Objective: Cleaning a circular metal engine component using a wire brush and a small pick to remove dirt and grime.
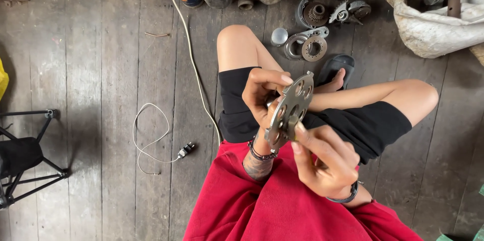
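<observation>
Both hands are up over the lap and both are on the same piece. The left hand is curled around the far edge of a round grey metal plate pierced with a ring of holes, fingers closed over its rim from behind, thumb side toward the camera. The right hand comes in from below, fingers bent and pinching at the plate's lower rim, where a small part sits between fingertip and thumb; what that part is cannot be told. The plate stands tilted on edge, its face angled up toward the camera, running from lower left to upper right, squarely between the two hands, with the left hand taking most of the hold.

Out from there: black shorts, a red garment at the bottom, bare crossed legs, a black sandal by the foot. On the worn grey plank floor beyond the knee lie toothed metal rings and sprocket parts, well apart from the hands. A white cable with a plug trails to the left, and a black metal stand sits at the left edge.
</observation>
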